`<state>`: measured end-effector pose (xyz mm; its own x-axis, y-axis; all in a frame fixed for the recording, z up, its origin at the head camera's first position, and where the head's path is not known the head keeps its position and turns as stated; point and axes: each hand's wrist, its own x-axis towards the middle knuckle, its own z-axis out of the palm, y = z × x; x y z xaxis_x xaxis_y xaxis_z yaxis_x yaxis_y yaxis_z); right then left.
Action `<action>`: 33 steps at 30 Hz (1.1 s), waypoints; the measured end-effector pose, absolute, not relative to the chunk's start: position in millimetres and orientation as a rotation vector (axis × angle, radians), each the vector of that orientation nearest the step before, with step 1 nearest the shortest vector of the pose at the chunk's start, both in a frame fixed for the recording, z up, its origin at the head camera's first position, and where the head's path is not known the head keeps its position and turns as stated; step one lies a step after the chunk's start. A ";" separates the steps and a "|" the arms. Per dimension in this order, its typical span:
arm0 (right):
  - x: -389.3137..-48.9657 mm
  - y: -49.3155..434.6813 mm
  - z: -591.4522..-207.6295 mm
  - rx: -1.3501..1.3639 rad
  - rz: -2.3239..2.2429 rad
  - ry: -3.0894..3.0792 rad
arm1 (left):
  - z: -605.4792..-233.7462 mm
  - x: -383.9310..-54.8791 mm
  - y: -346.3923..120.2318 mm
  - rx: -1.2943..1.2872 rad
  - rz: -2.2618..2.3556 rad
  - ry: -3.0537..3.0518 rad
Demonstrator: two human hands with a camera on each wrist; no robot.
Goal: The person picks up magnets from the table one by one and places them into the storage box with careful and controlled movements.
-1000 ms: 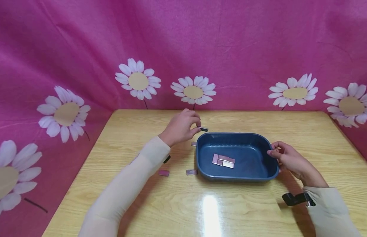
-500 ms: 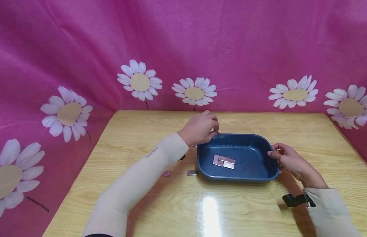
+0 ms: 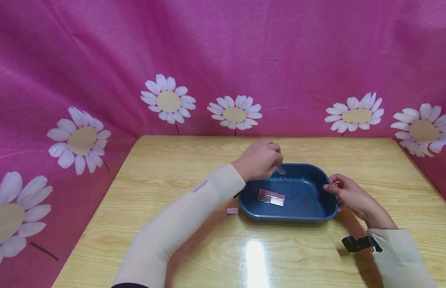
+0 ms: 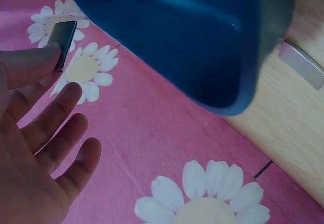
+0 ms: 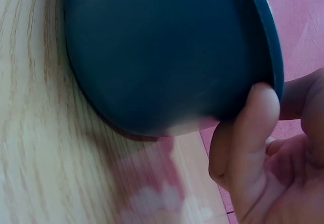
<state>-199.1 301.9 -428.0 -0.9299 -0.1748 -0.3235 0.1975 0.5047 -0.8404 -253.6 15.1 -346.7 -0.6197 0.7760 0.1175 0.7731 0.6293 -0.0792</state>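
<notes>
Left grip [image 3: 259, 161] pinches tile [image 4: 63, 43], hiding far-left corner of tray [image 3: 302, 198]; right grip [image 3: 352, 198] holds rim [image 3: 288, 218]. Tile cluster [image 3: 271, 197] inside; loose tile [image 3: 232, 211] beside.

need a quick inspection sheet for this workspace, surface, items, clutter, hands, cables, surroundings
Surface: wood-grain table, with a bright glare near its front
Job's things: blue basin with several flat metallic pieces grouped inside; a loose piece on the table at the basin's left; a held piece near the far rim
Clutter: nothing seen; the left sleeve hides part of the table
Hands: left hand pinches the held piece; right hand grips the basin's right rim, thumb inside
Cables: nothing seen
Surroundings: pink cloth with white daisies behind and at both sides
</notes>
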 end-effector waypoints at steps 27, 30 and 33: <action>-198.4 304.3 -426.2 0.021 -1.398 2.395 | -356.1 -247.9 37.7 -1.358 0.060 -2.732; -197.8 303.6 -426.5 0.021 -1.410 2.395 | -357.7 -247.3 38.1 -1.351 0.043 -2.746; -196.4 302.3 -429.0 0.023 -1.416 2.388 | -361.4 -245.7 37.2 -1.351 0.026 -2.763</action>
<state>-196.4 302.3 -429.0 -0.9338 -0.1686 -0.3157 0.1961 0.4969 -0.8453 -245.7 37.2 -361.4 -0.6125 0.7887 0.0521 0.7876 0.6146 -0.0441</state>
